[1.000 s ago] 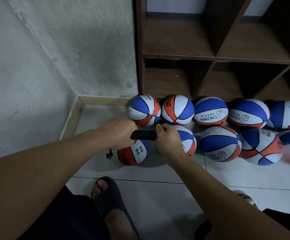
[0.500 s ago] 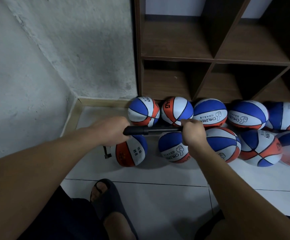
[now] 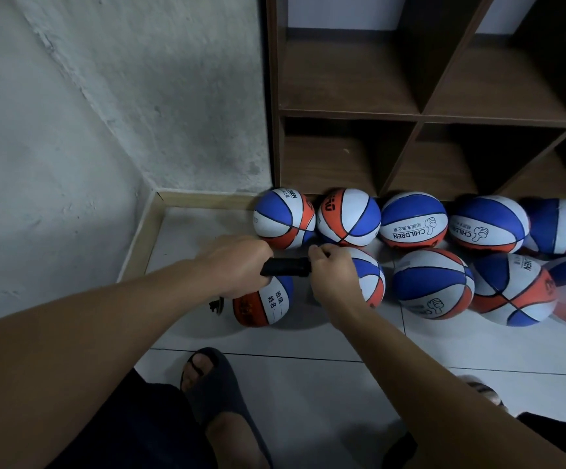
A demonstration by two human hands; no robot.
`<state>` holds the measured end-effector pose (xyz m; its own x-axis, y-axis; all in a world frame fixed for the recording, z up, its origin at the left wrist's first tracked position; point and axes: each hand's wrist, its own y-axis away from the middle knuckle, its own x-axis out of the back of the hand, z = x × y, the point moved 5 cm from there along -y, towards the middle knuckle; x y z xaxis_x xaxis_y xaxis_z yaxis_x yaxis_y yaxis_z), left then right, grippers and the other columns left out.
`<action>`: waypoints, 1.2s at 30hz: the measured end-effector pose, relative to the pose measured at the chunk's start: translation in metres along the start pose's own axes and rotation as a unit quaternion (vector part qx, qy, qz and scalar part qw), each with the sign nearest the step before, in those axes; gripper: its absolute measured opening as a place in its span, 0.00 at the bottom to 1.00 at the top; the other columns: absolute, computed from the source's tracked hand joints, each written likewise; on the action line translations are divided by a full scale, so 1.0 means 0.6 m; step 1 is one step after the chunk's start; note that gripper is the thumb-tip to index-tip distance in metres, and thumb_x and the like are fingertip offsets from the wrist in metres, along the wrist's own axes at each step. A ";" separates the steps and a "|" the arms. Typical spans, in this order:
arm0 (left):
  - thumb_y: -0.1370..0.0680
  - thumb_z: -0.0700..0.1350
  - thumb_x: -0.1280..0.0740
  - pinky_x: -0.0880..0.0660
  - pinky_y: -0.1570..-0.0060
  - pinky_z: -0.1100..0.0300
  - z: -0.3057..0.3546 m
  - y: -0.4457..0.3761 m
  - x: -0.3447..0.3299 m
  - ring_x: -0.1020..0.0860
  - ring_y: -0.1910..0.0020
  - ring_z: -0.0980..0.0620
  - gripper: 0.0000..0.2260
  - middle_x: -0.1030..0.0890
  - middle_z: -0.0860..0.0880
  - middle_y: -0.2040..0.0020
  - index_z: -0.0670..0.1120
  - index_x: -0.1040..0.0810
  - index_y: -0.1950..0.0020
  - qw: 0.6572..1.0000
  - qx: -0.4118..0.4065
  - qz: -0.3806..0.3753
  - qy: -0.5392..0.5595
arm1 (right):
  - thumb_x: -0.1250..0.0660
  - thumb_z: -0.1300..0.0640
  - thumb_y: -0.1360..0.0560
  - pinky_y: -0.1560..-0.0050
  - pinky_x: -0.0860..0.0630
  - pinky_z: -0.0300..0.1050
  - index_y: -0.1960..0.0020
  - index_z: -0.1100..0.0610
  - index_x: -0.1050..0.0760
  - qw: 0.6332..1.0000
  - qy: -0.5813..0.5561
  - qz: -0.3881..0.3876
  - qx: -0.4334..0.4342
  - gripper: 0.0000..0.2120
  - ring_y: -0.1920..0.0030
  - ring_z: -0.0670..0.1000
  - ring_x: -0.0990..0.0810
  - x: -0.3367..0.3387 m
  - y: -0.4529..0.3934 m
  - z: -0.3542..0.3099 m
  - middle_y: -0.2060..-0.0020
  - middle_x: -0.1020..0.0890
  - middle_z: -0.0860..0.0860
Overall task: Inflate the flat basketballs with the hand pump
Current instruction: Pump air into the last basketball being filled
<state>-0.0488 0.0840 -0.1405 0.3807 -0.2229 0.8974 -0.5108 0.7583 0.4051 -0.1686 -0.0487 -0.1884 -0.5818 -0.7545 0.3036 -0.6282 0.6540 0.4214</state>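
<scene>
Left hand: curled round the left end of the black hand pump, gripping it just above the orange-and-white basketball on the floor.
Hand pump: level between both hands, only a short black stretch showing.
Right hand: fingers curled over the pump's right end, clenched on it, just beside the left hand, in front of another basketball.
Other basketballs: two rows on the floor against the wooden shelf.
</scene>
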 end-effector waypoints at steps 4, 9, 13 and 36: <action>0.20 0.49 0.32 0.33 0.70 0.57 -0.002 0.001 -0.001 0.27 0.72 0.51 0.13 0.24 0.51 0.69 0.49 0.26 0.64 1.000 0.001 -0.002 0.007 | 0.38 0.52 0.14 0.67 0.32 0.46 0.58 0.56 0.28 1.000 0.011 -0.014 0.007 0.15 0.69 0.50 0.30 0.004 0.001 -0.005 0.69 0.28 0.50; 0.19 0.51 0.31 0.35 0.69 0.58 -0.016 -0.001 0.014 0.26 0.70 0.53 0.14 0.23 0.52 0.68 0.51 0.25 0.64 0.999 -0.004 -0.012 0.049 | 0.36 0.53 0.16 0.69 0.33 0.44 0.56 0.58 0.24 0.999 0.027 0.017 -0.005 0.13 0.70 0.49 0.32 0.082 -0.026 -0.025 0.70 0.29 0.51; 0.19 0.54 0.29 0.29 0.67 0.56 -0.045 -0.003 0.012 0.22 0.68 0.51 0.12 0.20 0.50 0.65 0.52 0.22 0.60 0.997 0.007 -0.026 0.076 | 0.36 0.58 0.22 0.69 0.46 0.48 0.58 0.55 0.32 0.998 -0.018 0.025 -0.047 0.08 0.71 0.51 0.42 0.158 -0.061 -0.022 0.69 0.36 0.54; 0.20 0.53 0.31 0.31 0.69 0.57 -0.002 -0.007 -0.018 0.22 0.68 0.51 0.12 0.21 0.51 0.65 0.51 0.24 0.61 0.997 -0.037 0.017 -0.058 | 0.39 0.52 0.15 0.61 0.28 0.52 0.49 0.64 0.25 1.000 -0.001 0.016 -0.021 0.14 0.64 0.53 0.27 -0.003 0.006 0.020 0.66 0.26 0.53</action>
<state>-0.0498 0.0836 -0.1521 0.2690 -0.2623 0.9267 -0.4626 0.8088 0.3632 -0.1759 -0.0444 -0.1979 -0.6029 -0.7330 0.3150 -0.5871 0.6750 0.4468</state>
